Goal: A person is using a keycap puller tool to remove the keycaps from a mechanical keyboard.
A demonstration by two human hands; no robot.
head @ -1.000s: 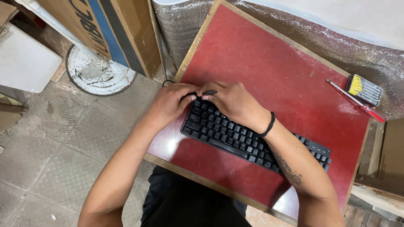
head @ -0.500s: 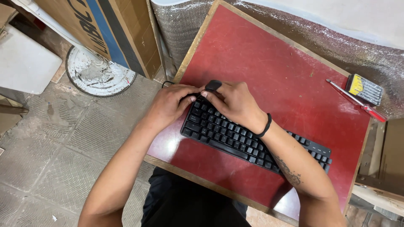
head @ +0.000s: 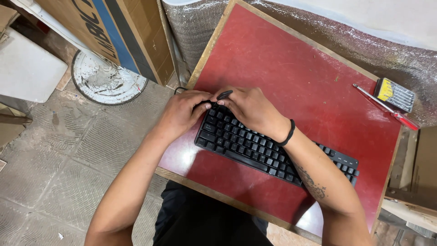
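Now, working from the near edge outward: closest to me are my dark-clothed lap [head: 205, 223] and the two forearms reaching up onto the red table [head: 291, 59]. The keyboard [head: 255, 146] lies slantwise across the near part of the table, its right end partly hidden under my right forearm.

Both hands sit together at the keyboard's far left corner. My left hand [head: 182, 111] curls its fingers over that corner, pressing down on the edge and not closed around anything I can make out. My right hand [head: 250, 109], with a black band at the wrist, has its fingers bent and pinching a small dark piece [head: 224, 94], which looks like a keycap. That piece sits just above the top row of keys, between the two sets of fingertips.

What has changed: a second ago no such piece showed between the hands; half a second ago it stood raised above the knuckles, and now it is lower and tilted, right at the fingertips. I judge it is loose from the board. The hands have hardly shifted.

Farther out, at the table's right edge, lie a red screwdriver [head: 387, 108] and a small bit case [head: 395, 94], untouched. Left of the table stand cardboard boxes [head: 114, 32] and a white disc [head: 107, 79] on the floor.
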